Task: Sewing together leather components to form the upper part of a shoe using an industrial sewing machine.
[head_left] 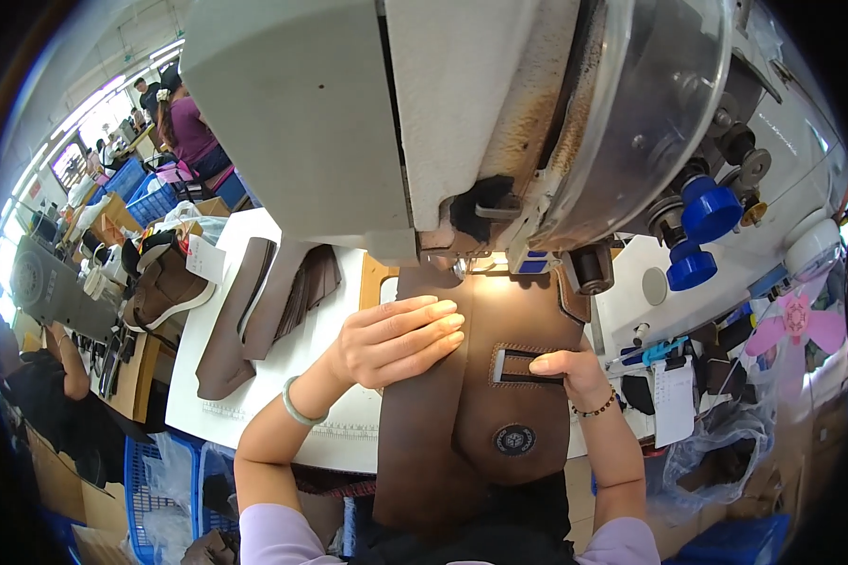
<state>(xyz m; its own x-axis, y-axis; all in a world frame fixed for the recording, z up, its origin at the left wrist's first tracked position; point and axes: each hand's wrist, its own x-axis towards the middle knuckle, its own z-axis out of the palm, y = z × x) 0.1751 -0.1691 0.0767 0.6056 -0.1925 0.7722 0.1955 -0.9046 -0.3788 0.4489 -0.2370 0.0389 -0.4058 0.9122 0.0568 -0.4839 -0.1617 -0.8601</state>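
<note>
A large brown leather piece (419, 443) lies under the head of a sewing machine (292, 122) and hangs over the table's near edge toward me. My left hand (396, 344) rests flat on its left part, fingers stretched out side by side, close to the lit needle area. At the right edge, my right hand (579, 377) grips the leather, thumb on top and the other fingers hidden beneath. The thumb touches a stitched rectangular opening (516, 366) with a pale strip along its left side. Below that sits a round dark badge (514, 440).
Stacked brown leather pieces (306, 292) lie on the white table (203, 325) at left. A brown shoe (165, 282) stands beyond it. Blue thread knobs (711, 209) jut out at upper right, above a pink fan (796, 320). A blue crate (160, 499) stands lower left; people work behind.
</note>
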